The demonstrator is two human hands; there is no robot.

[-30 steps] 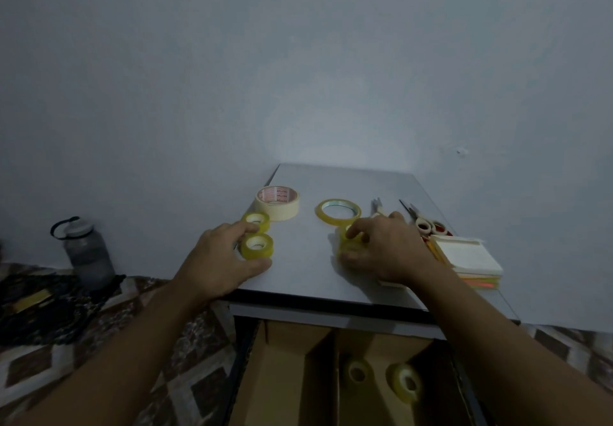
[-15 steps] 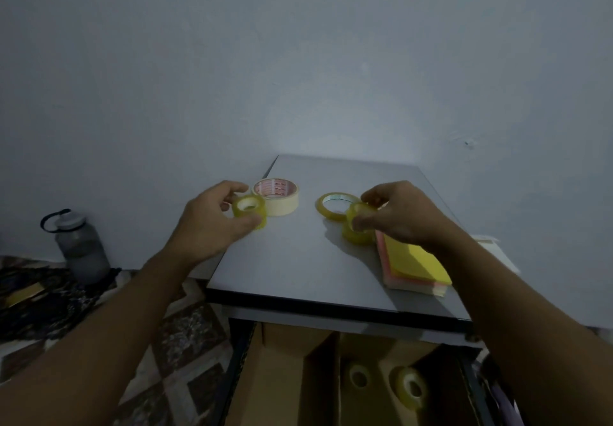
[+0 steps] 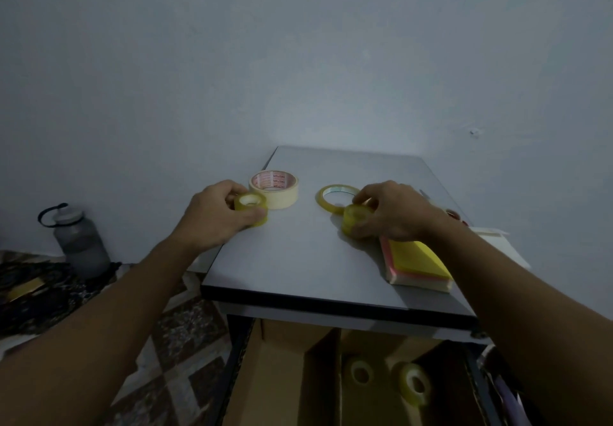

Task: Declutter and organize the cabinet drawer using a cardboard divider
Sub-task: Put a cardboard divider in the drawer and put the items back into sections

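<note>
Head view, left hand (image 3: 217,215) grips tape roll (image 3: 251,208), right hand (image 3: 393,211) grips 2nd roll (image 3: 354,223)

Left hand (image 3: 215,216) round yellow tape (image 3: 251,208), right hand (image 3: 394,213) round a second yellow roll (image 3: 356,223) — both over the cabinet top (image 3: 298,259).

Only the person's two arms show. The left hand (image 3: 219,213) and the right hand (image 3: 394,213) are bare, and their knuckles stand out as soft ridges across the backs. The left forearm (image 3: 116,309) and the right forearm (image 3: 514,293) are bare skin along all the length that shows, wrists included. The light is dim, so nails and other fine detail cannot be made out. Any clothing further up lies outside the picture.
</note>
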